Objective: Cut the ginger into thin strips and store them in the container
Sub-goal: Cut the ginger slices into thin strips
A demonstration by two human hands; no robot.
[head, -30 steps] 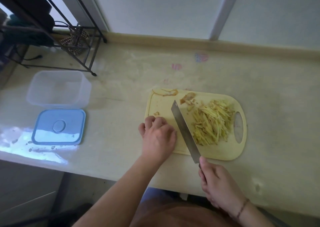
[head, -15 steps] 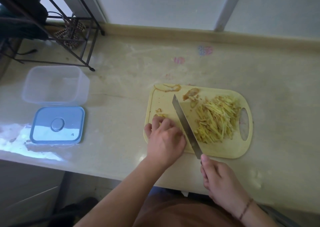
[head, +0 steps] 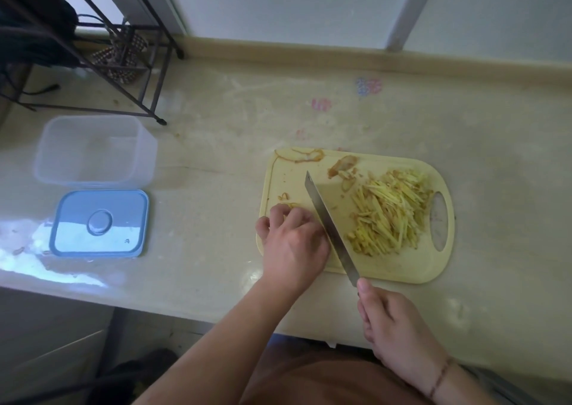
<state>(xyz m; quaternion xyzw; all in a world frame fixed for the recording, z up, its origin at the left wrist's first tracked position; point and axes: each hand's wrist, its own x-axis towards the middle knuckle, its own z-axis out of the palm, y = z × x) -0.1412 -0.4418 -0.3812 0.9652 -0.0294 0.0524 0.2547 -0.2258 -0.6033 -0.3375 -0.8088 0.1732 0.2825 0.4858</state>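
Observation:
A pale yellow cutting board lies on the counter with a heap of thin ginger strips on its right half. My left hand has its fingers curled down over a small piece of ginger at the board's left edge; most of that piece is hidden. My right hand grips the handle of a long knife, whose blade lies diagonally right beside my left knuckles. The clear container stands open and empty at the far left, its blue lid flat in front of it.
Ginger peel scraps lie along the board's far edge. A black wire rack stands at the back left of the counter. The counter's front edge runs just below my hands. A wall ledge bounds the far side.
My hands and the knife keep nearly the same pose on the board. The blade has edged slightly toward my left knuckles. The camera view has shifted a little.

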